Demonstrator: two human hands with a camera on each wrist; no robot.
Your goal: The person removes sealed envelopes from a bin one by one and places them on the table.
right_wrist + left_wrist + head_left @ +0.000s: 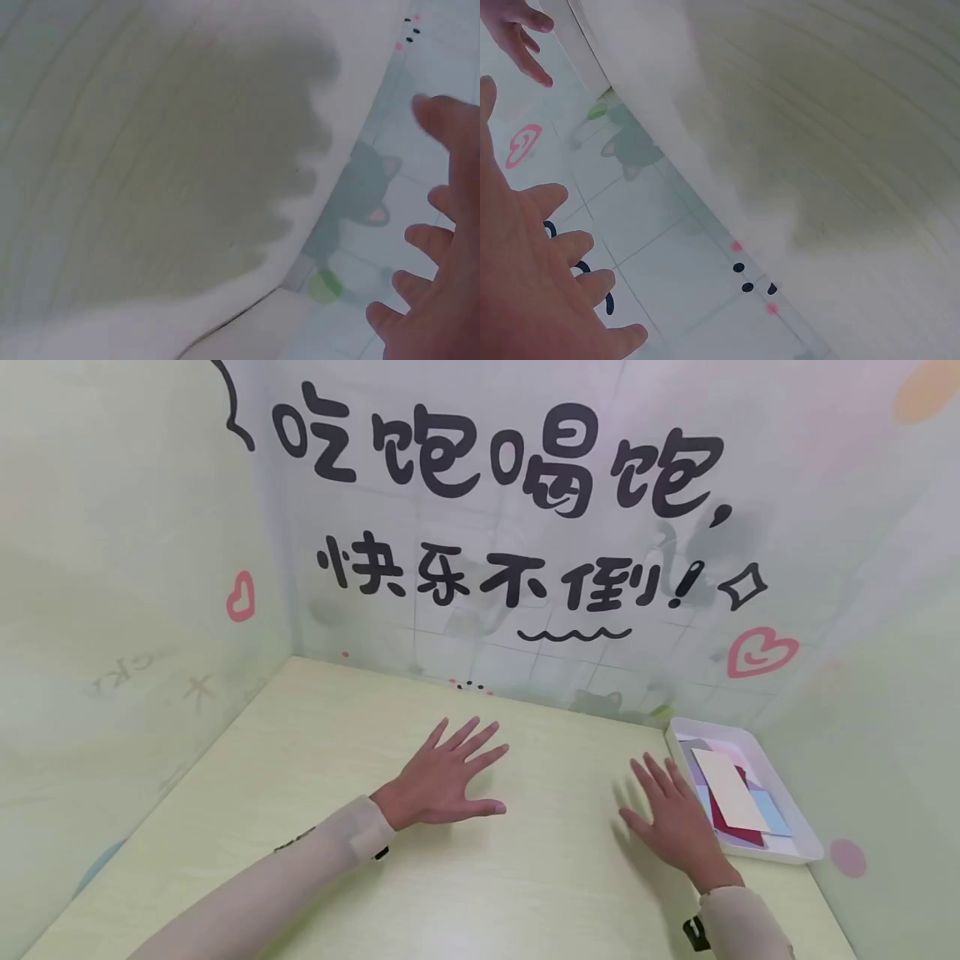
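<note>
My left hand is over the middle of the pale wooden table, palm down, with fingers straight and spread. It holds nothing. To the right, my right hand also has its fingers extended and holds nothing; it is beside the left edge of a white tray, overlapping it in the head view. Several flat cards or papers lie in the tray, among them a cream one, a dark red one and a light blue one. In both wrist views the hands cast shadows on the table top.
A back wall with large black lettering and a pink heart rises at the table's far edge. Side walls stand left and right. The tray sits in the far right corner, close to the walls.
</note>
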